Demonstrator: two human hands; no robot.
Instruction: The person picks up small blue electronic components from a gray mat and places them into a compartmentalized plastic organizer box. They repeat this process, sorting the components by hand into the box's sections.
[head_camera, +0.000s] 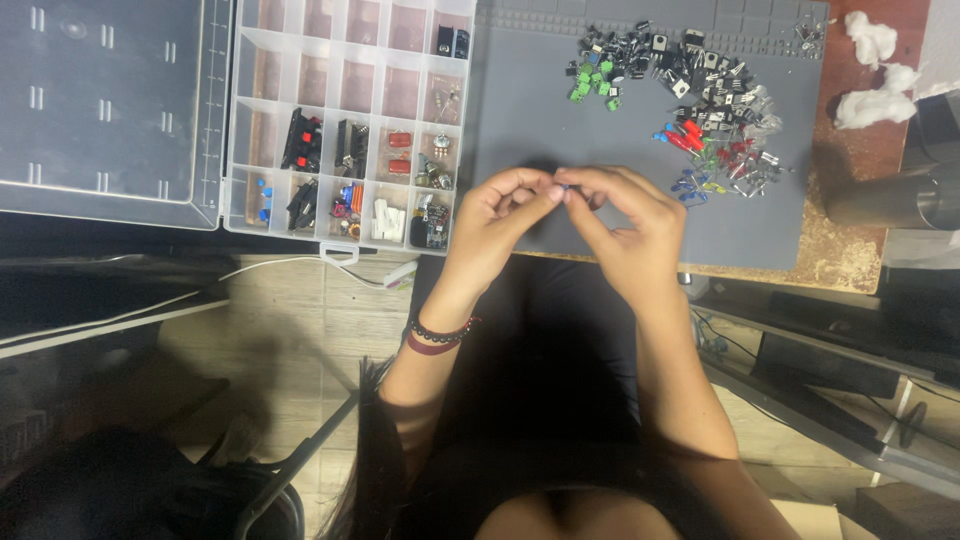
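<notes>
Both hands meet over the near edge of the grey silicone work mat (530, 120) on the worktop, fingertips pointing at each other. The left hand (500, 215) and the right hand (625, 225) pinch a tiny blue electronic component (563, 187) between thumb and forefinger tips; it sits right at the meeting point, level with both hands, neither one nearer. Its long axis is too small to tell. The other fingers of each hand curl loosely. The loose heap of black, green, red and blue components (690, 95) lies farther away and towards the right hand, well apart. The clear plastic compartment organiser box (350, 120) sits to the left, near the left hand.
</notes>
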